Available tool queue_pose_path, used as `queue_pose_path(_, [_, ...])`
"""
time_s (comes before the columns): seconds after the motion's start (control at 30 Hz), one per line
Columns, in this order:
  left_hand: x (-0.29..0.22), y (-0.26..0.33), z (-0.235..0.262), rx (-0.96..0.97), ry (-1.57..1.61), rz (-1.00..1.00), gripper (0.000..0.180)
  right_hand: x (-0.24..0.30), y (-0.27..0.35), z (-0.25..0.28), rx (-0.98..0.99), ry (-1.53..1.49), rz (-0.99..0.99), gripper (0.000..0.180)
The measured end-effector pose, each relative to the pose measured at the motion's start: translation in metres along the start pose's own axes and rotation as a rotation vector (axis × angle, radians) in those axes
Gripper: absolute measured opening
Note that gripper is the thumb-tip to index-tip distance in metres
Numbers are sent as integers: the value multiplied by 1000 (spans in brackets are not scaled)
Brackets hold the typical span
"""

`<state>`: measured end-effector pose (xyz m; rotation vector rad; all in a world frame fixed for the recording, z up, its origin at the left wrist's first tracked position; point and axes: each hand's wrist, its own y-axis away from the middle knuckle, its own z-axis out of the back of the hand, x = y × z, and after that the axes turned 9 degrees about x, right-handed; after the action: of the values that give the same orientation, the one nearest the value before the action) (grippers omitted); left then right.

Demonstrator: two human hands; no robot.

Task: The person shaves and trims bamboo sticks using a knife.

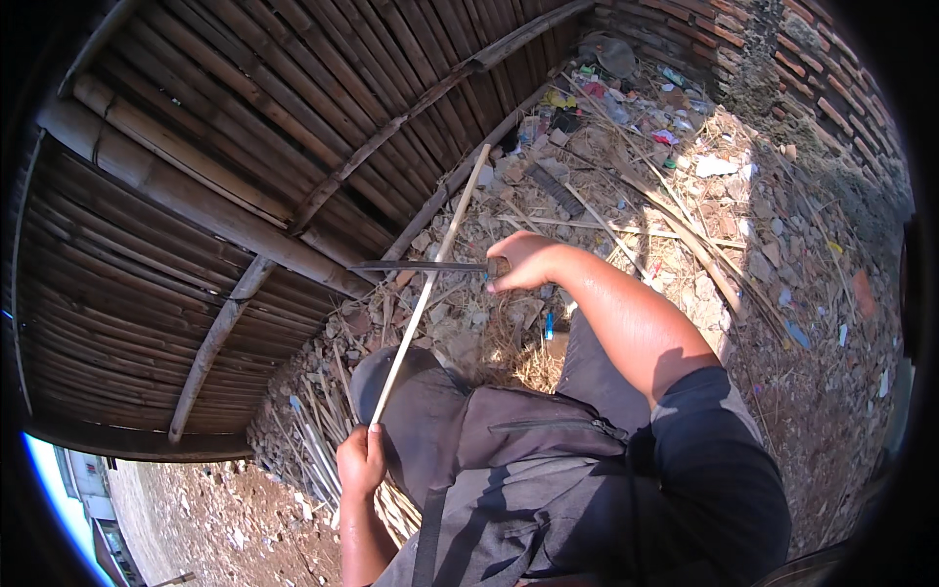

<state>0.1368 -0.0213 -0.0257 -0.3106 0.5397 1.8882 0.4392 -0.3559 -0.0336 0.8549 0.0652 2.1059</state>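
A long, pale bamboo strip (408, 344) slants up and away from my left hand (362, 462), whose fingers are closed around its near end. My right hand (526, 260) grips the handle of a long dark-bladed knife (401, 265), with the blade pointing left. Partway up the strip, the blade crosses it; whether the edge is cutting in I cannot tell. The strip passes over my dark-trousered knee (421, 401), and its far end reaches toward the bottom of the bamboo wall.
A slatted bamboo wall (225, 127) with thick poles rises on the left. A brick wall (831, 88) stands at the far right. Rubble, straw, litter and loose bamboo poles (685, 235) cover the ground. A bundle of strips (318, 430) lies beside my left hand.
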Motion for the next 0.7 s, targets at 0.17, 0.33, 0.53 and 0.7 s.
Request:
queue_pose_path(0.17, [-20,5,13,12,-81,23,44,20,18,20,81,162,-194,68])
queue_pose_path(0.33, [-27,5,12,28,-100,40,42,36,22,6,47,141,-30,57])
queue_pose_path(0.53, [-7,1,-1,-16,-62,14,40,39,2,-14,178,74,243,34])
queue_pose_path(0.7, [-10,-1,1,-31,-112,-13,40,-10,-16,10,80,-147,-120,43])
